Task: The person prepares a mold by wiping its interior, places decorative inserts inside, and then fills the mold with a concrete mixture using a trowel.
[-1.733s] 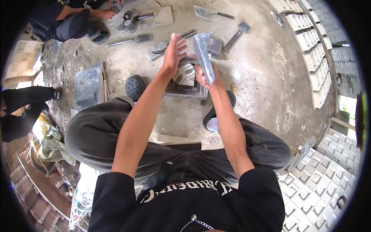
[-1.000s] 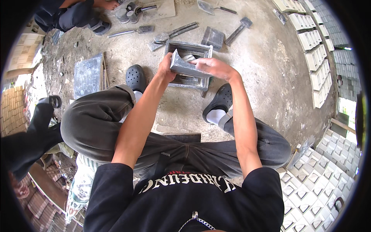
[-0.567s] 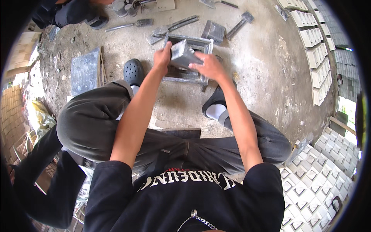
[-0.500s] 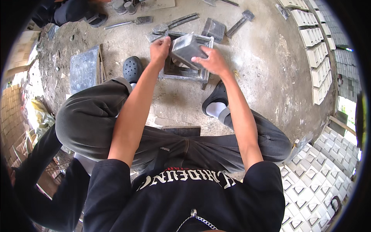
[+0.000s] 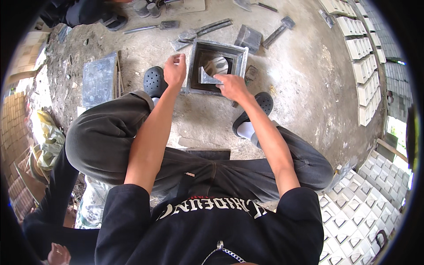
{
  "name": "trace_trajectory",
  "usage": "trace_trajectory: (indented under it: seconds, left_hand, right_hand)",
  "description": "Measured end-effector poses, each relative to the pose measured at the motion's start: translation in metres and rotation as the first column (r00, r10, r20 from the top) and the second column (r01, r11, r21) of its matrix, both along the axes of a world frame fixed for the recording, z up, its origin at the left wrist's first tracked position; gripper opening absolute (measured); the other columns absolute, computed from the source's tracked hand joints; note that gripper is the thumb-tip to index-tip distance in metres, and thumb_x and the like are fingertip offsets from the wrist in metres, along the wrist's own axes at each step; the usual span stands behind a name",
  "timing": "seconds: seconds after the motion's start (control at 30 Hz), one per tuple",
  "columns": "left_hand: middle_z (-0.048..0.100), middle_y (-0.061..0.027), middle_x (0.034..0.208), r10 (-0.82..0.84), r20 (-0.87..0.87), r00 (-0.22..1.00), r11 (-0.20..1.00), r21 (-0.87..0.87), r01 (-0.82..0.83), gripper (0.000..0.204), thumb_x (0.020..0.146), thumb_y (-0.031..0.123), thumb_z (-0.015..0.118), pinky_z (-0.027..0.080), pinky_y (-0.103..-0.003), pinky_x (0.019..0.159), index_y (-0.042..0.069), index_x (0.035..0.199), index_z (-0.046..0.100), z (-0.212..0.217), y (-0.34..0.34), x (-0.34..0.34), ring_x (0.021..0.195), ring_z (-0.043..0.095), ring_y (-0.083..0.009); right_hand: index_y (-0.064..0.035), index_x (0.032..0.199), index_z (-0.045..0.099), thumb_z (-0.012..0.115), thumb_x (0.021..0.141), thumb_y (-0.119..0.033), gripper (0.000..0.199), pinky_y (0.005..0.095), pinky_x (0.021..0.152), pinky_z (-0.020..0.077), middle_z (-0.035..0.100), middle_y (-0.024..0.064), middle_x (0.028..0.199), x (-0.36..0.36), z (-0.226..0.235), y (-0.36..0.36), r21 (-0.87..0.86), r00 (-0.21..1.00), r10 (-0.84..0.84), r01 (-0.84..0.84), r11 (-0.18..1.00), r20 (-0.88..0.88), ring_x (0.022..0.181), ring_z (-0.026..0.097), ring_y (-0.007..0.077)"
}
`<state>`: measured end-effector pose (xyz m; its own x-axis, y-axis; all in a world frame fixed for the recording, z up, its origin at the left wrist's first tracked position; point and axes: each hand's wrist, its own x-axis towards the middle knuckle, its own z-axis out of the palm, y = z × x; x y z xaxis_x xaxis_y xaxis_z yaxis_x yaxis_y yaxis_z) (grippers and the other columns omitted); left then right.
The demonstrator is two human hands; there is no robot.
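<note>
Between my feet stands a grey rectangular metal mould frame (image 5: 242,66) with stepped inner walls. My right hand (image 5: 232,87) is closed on a grey metal piece with a curved notch (image 5: 211,79), held over the near part of the frame's opening. Just beyond that piece, inside the frame, a rounded pale surface with dark streaks (image 5: 219,65) shows. My left hand (image 5: 175,70) hovers beside the frame's left wall, apart from the piece. Its fingers are loosely bent and nothing shows in them.
Past the frame lie a trowel (image 5: 161,25), a grey block (image 5: 248,38) and a hammer-like tool (image 5: 279,32). Flat plates (image 5: 100,79) rest at left. Pale moulded blocks (image 5: 358,48) line the right. Another person's hand (image 5: 59,254) appears at lower left.
The grey piece has come down from above the frame into its opening and turned, held by my right hand. My left hand has drawn back left and nearer. The other person's hand has come into view.
</note>
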<state>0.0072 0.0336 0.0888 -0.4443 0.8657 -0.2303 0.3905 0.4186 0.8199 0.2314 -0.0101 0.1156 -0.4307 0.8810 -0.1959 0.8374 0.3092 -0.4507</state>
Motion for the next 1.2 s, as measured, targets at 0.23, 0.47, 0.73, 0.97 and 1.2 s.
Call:
trace_trajectory:
  seconds: [0.23,0.47,0.73,0.97,1.2]
  left_hand:
    - [0.063,-0.0195,0.123,-0.191,0.292,0.937,0.981,0.044,0.187,0.051,0.089,0.030,0.063,0.048,-0.037,0.093,0.000,0.129,0.054,-0.063,-0.036,-0.007,0.110,0.062,-0.0269]
    - [0.061,-0.0200,0.125,-0.225,0.477,0.850,0.973,0.055,0.226,0.054,0.090,0.029,0.063,0.043,-0.035,0.100,-0.002,0.133,0.051,-0.085,-0.050,-0.011,0.116,0.058,-0.0263]
    - [0.064,-0.0178,0.114,-0.277,0.418,0.865,0.950,-0.015,0.312,0.063,0.087,0.036,0.068,0.044,-0.033,0.094,-0.007,0.129,0.051,-0.061,-0.050,0.000,0.107,0.059,-0.0229]
    - [0.064,-0.0167,0.112,-0.288,0.379,0.880,0.947,-0.022,0.319,0.062,0.087,0.037,0.069,0.044,-0.032,0.093,-0.007,0.128,0.052,-0.055,-0.048,0.001,0.104,0.059,-0.0213]
    - [0.066,-0.0159,0.107,-0.303,0.264,0.916,0.950,0.007,0.312,0.063,0.087,0.043,0.068,0.046,-0.033,0.089,-0.005,0.126,0.055,-0.044,-0.053,0.007,0.098,0.061,-0.0216]
  right_hand:
    - [-0.0129,0.113,0.065,0.061,0.080,-0.006,0.034,0.0452,0.069,0.0537,0.071,0.0113,0.092,-0.021,-0.028,-0.016,0.007,1.000,-0.025,0.025,1.000,0.017,0.085,0.069,0.0311]
    - [-0.0107,0.112,0.066,0.061,0.078,-0.005,0.035,0.0441,0.072,0.0530,0.071,0.0124,0.094,-0.029,-0.042,-0.017,-0.013,0.999,-0.039,0.039,0.999,-0.012,0.087,0.068,0.0320]
    - [-0.0103,0.102,0.064,0.060,0.079,-0.004,0.024,0.0438,0.065,0.0524,0.070,0.0062,0.083,-0.028,-0.049,-0.017,0.060,0.997,-0.069,0.068,0.996,0.017,0.079,0.069,0.0281]
    - [-0.0115,0.101,0.063,0.059,0.082,-0.004,0.021,0.0459,0.066,0.0482,0.070,0.0053,0.084,-0.029,-0.049,-0.017,0.067,0.994,-0.101,0.098,0.993,0.039,0.080,0.070,0.0275]
    - [-0.0116,0.102,0.063,0.060,0.081,-0.005,0.022,0.0459,0.066,0.0485,0.070,0.0062,0.085,-0.029,-0.048,-0.018,0.057,0.992,-0.113,0.110,0.992,0.058,0.081,0.070,0.0270]
